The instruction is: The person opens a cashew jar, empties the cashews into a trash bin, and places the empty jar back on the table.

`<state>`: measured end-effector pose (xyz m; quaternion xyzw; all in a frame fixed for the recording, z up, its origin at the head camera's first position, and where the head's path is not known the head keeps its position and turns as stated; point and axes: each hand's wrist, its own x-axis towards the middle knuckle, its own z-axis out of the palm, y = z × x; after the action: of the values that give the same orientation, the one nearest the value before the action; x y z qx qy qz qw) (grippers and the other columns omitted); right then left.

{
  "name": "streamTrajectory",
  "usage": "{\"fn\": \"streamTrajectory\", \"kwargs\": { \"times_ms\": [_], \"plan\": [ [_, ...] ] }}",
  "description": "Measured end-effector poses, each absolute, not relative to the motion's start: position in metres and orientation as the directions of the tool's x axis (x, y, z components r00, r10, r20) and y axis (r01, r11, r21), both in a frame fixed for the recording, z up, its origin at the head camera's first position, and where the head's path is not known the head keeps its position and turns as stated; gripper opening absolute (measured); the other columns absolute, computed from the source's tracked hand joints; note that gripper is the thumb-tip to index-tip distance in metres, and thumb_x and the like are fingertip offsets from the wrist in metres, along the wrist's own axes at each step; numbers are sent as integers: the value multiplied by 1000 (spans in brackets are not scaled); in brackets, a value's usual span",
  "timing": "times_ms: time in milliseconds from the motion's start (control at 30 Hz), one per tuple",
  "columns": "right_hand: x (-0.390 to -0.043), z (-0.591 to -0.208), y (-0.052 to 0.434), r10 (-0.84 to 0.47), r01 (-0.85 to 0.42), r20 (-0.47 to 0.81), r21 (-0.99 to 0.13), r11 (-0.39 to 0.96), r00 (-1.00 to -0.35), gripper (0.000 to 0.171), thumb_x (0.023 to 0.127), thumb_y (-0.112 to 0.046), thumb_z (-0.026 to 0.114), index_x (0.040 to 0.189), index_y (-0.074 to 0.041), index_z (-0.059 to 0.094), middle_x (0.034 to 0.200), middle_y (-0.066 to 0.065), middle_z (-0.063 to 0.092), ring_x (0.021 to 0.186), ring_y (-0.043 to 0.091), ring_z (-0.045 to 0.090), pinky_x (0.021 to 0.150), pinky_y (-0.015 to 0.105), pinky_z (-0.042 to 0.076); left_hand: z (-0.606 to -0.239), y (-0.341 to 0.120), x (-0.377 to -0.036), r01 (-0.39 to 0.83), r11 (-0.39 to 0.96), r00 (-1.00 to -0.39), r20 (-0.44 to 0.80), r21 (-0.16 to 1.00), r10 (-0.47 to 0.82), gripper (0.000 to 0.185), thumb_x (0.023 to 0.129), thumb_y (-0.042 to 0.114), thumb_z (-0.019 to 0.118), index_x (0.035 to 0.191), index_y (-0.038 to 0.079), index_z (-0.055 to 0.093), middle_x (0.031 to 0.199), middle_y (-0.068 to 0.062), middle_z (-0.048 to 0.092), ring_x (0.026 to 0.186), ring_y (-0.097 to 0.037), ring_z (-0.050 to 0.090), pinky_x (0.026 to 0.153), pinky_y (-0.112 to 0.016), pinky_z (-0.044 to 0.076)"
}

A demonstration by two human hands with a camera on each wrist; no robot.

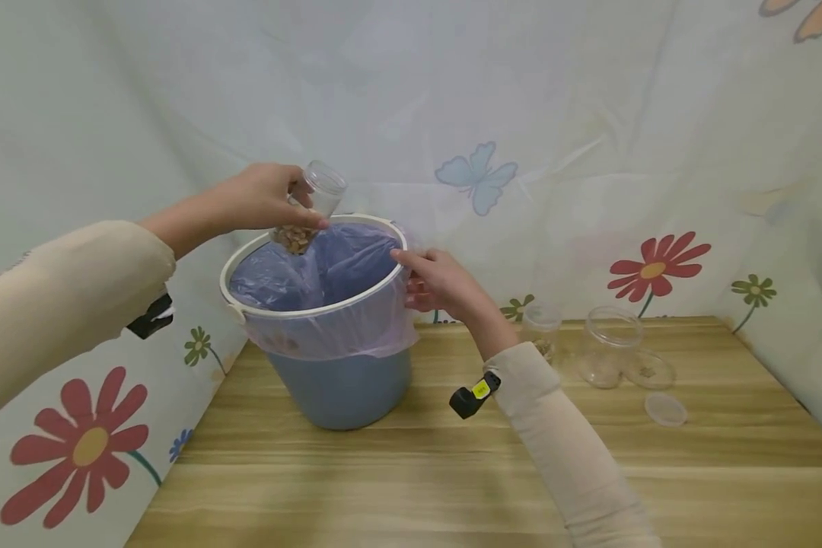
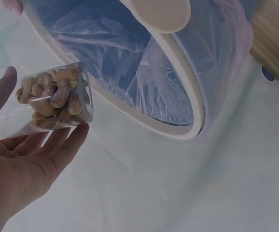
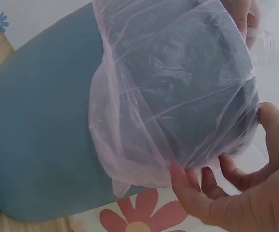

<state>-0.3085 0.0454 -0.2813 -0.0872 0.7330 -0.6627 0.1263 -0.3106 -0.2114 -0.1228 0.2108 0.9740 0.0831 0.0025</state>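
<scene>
A tapered blue bin [image 1: 345, 392] wears a crinkled, translucent pink liner [image 1: 342, 332]; the right hand [image 1: 441, 283] grips the bin's cream rim [image 1: 294, 311], thumb on top, fingers half-curled. Above the bin, the left hand [image 1: 267, 199] curls round a clear, tilted jar [image 1: 325, 199] (cashew-like nuts [image 2: 57, 94] at its bottom).

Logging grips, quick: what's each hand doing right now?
Left hand: closed, holding a tilted clear jar of cashews.
Right hand: closed, gripping the blue bucket at its rim.

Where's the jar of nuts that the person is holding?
In the head view, the jar is left of centre, tilted in the person's left hand, near the top of the blue bin.
</scene>
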Motion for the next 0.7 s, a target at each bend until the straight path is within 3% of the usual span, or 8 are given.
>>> {"fn": "streamTrajectory", "kwargs": {
  "times_ms": [133, 233, 367, 567, 700],
  "plan": [
    [-306, -281, 48, -248, -16, -36, -979, 203, -968, 55, 95, -54, 65, 79, -6, 46, 68, 5, 41, 59, 20, 48, 51, 26, 40, -121, -206, -312, 422, 895, -906, 33, 147, 422, 73, 90, 50, 74, 130, -7, 53, 132, -24, 61, 118, -39, 58, 93, -52, 50],
    [-306, -281, 47, -243, -3, -37, -987, 163, -969, 52, 95, -52, 66, 88, -3, 51, 75, 8, 48, 63, 21, 52, 52, 26, 43, -117, -202, -313, 437, 891, -899, 35, 122, 436, 70, 91, 46, 74, 130, -8, 53, 130, -24, 62, 116, -39, 59, 94, -52, 50],
    [-306, -282, 46, -253, 30, -48, -997, 74, -966, 51, 96, -48, 67, 106, 1, 56, 92, 11, 55, 79, 26, 58, 63, 30, 51, -112, -198, -314, 455, 887, -890, -2, 71, 457, 73, 92, 46, 74, 134, -9, 52, 129, -25, 62, 119, -40, 57, 97, -53, 49],
    [-305, -288, 42, -241, 43, -42, -999, 2, -970, 49, 97, -47, 66, 108, -1, 55, 97, 12, 54, 82, 26, 58, 87, 48, 58, -106, -198, -321, 442, 897, -893, -80, 19, 442, 75, 93, 46, 72, 140, -8, 48, 133, -26, 61, 124, -42, 54, 100, -55, 47],
    [-305, -291, 40, -219, 29, -25, -999, -18, -976, 48, 97, -48, 66, 105, -3, 53, 94, 13, 53, 76, 24, 56, 84, 48, 59, -108, -198, -325, 440, 898, -892, -116, 1, 437, 76, 93, 45, 72, 140, -9, 48, 133, -26, 61, 124, -43, 55, 100, -55, 47]
  ]
}}
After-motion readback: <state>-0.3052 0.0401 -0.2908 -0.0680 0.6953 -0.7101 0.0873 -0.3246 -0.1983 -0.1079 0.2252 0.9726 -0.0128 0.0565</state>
